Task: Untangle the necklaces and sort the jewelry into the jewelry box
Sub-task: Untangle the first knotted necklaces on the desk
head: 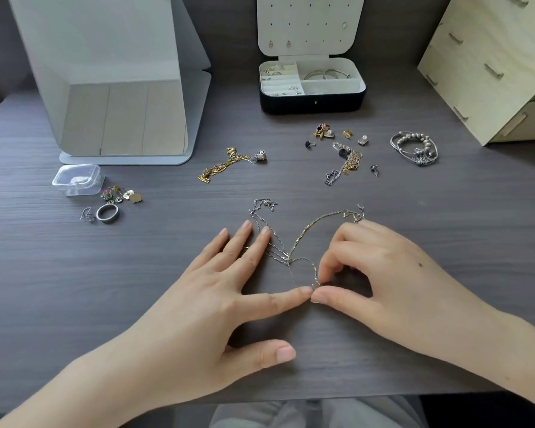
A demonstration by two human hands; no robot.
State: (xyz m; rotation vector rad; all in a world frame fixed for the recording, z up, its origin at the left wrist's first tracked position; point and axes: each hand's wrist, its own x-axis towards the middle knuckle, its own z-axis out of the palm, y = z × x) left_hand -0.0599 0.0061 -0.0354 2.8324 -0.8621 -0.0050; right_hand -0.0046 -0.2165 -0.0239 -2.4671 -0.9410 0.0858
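A tangle of thin silver and gold necklaces [294, 242] lies on the dark table in front of me. My left hand [229, 288] lies flat with straight fingers, its outer fingers pressing the silver chains and its forefinger touching a small clasp. My right hand [371, 273] pinches that clasp end of a chain between thumb and fingertips. The open jewelry box [312, 103] stands at the back centre, with rings and bangles in its compartments and earrings on its lid. A gold necklace [226, 165] and a second tangled bunch [345, 162] lie between.
Silver bracelets [414, 148] lie at the right. Loose earrings [334, 135] sit in front of the box. A clear plastic case [76, 180], a ring [107, 213] and small pieces lie at the left. A white folded stand [112, 88] and wooden drawers [491, 72] flank the box.
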